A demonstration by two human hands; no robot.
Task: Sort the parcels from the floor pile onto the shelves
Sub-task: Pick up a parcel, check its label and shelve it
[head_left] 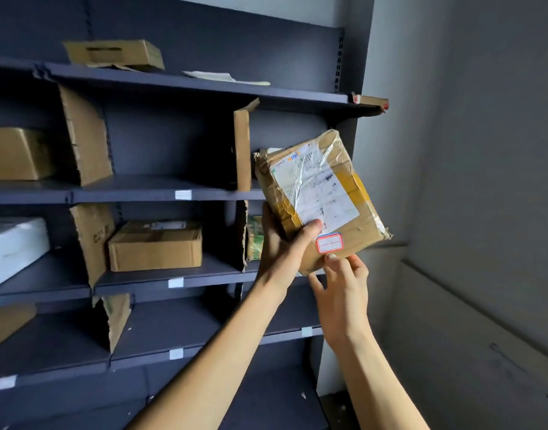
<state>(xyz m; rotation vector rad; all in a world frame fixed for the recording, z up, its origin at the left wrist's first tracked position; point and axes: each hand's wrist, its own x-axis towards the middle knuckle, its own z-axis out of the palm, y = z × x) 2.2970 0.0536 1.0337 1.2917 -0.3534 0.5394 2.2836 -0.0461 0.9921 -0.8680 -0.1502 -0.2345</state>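
The parcel point(319, 197) was up in the air in front of the right end of the shelves point(204, 193), not resting on any of them. It was a flat brown cardboard box, creased and wrapped in clear tape, tilted with its white shipping label facing me and a red-bordered sticker point(328, 243) near its lower edge.

My left hand point(282, 243) gripped its lower left side, thumb pressed on the front just below the label and the fingers curled behind. My right hand point(344, 287) was spread beneath it, fingers fairly straight, a fingertip touching the bottom edge right under the sticker.

Just left of the parcel stood an upright cardboard divider point(242, 150). One level down, a green-printed package point(254, 237) sat partly hidden behind my left hand, and a closed brown box point(156, 246) lay in the compartment left of it. A shallow carton point(114, 54) and a pale flat envelope point(226, 77) lay on the top shelf. At the far left I could see another brown box point(15, 153) and a white package point(12, 243) below it.
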